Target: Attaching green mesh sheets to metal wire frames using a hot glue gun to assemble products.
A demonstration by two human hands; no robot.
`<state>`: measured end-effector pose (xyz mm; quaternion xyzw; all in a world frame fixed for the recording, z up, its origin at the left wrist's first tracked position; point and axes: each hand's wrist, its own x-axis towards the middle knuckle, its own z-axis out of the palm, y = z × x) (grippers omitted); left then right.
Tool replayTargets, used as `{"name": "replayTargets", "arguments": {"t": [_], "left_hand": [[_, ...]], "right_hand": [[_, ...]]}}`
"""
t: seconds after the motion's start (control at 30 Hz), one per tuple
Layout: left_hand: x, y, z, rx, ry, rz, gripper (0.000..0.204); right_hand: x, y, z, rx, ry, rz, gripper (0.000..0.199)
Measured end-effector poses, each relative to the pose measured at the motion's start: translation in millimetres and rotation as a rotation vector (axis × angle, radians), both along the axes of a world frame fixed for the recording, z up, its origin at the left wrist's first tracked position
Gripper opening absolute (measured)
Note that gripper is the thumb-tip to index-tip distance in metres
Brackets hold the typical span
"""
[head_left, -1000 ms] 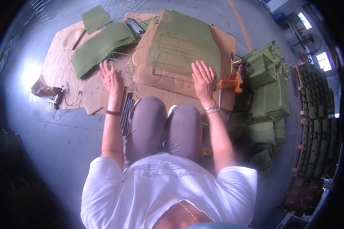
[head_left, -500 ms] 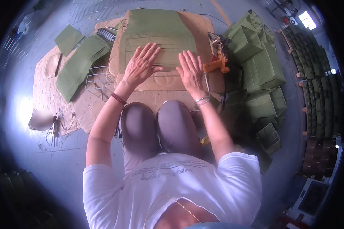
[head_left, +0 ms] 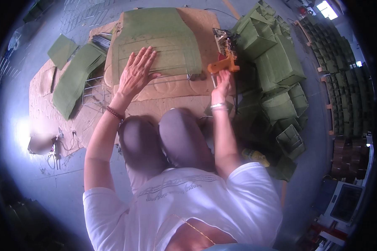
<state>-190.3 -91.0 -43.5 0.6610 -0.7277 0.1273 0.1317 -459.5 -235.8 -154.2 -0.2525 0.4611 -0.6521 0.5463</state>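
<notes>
At upper centre, the left hand [head_left: 137, 73], fingers slightly apart, seemingly steadies the thin green flat sheet [head_left: 155, 35]; rightward, the right hand [head_left: 222, 85], grip unclear, meets the orange pistol-shaped tool [head_left: 223, 65]; lifting calls for firm grasp.

Under your left fingers [head_left: 141, 57], a green sheet [head_left: 167, 42] lies on the cardboard-covered worktop [head_left: 204, 33]; to the right of your right fingers [head_left: 223, 76], green boxes [head_left: 276, 62] crowd the floor [head_left: 58, 188].
</notes>
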Motion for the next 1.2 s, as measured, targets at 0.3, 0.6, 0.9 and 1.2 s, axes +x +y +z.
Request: {"name": "replayTargets", "arguments": {"t": [0.3, 0.6, 0.9, 1.2], "left_hand": [[2, 8, 0, -0.031, -0.025, 0.038, 0.07], [-2, -9, -9, -0.038, -0.038, 0.033, 0.068], [5, -34, -25, -0.125, -0.057, 0.072, 0.066], [4, -23, -16, -0.092, -0.08, -0.012, 0.08]], "right_hand": [[-5, -79, 8, 0.37, 1.165, 0.307, 0.067], [-50, -108, 30, 0.216, -0.44, 0.46, 0.026], [-81, -10, 60, -0.394, -0.544, 0.656, 0.052], [-71, 51, 84, -0.345, -0.301, 0.763, 0.059]]}}
